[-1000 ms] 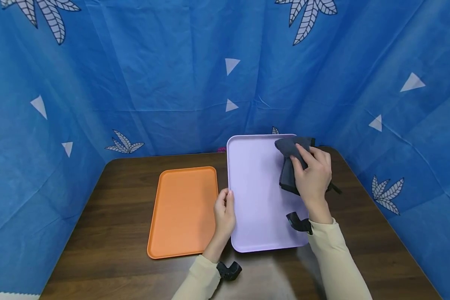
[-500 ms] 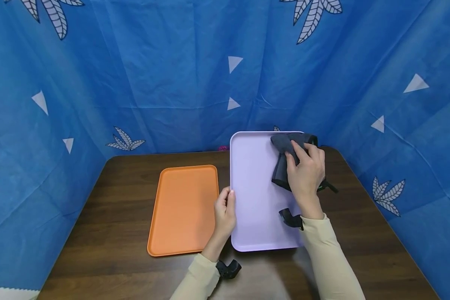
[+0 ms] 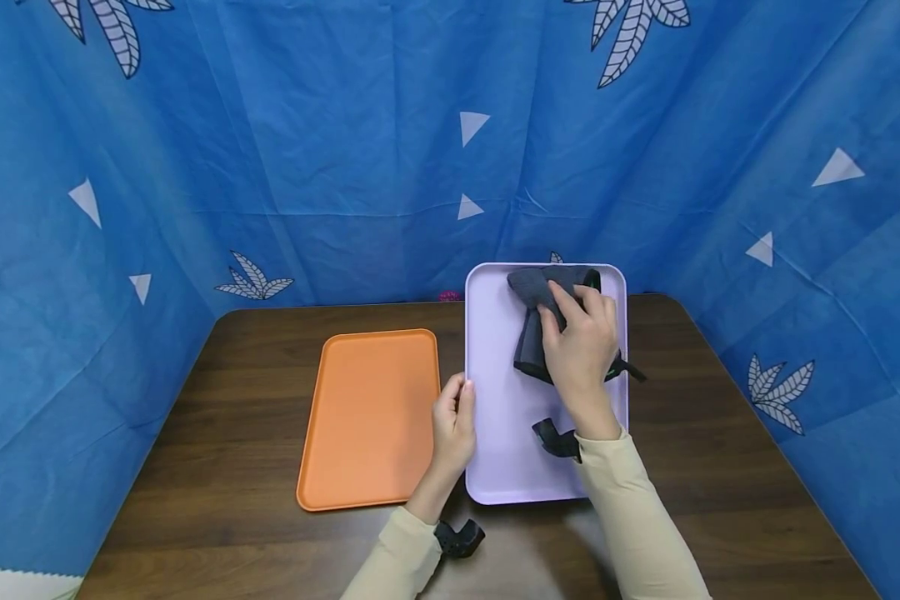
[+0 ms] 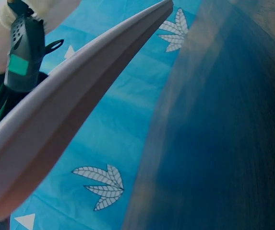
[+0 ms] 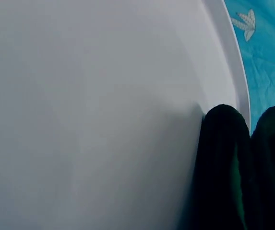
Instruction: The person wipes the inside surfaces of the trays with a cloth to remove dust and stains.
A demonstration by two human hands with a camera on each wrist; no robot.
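A lavender tray (image 3: 495, 433) is held raised off the table in the head view. My left hand (image 3: 452, 425) grips its left rim, thumb on the inner side. My right hand (image 3: 585, 342) holds a folded dark grey cloth (image 3: 528, 287) against the upper part of the tray's face. The left wrist view shows the tray's rim and outer side (image 4: 79, 86), tilted above the table. In the right wrist view the cloth (image 5: 219, 182) appears as dark folds beside the pale tray surface (image 5: 103, 96).
An orange tray (image 3: 367, 417) lies flat on the brown wooden table (image 3: 240, 400), left of my left hand. Blue patterned curtain (image 3: 330, 150) hangs behind the table and along both sides. A dark strap (image 3: 632, 369) sticks out past the tray's right rim.
My right hand and the cloth have moved left across the upper tray, baring its right rim. The left hand keeps its grip; the tray sits slightly farther right in view.
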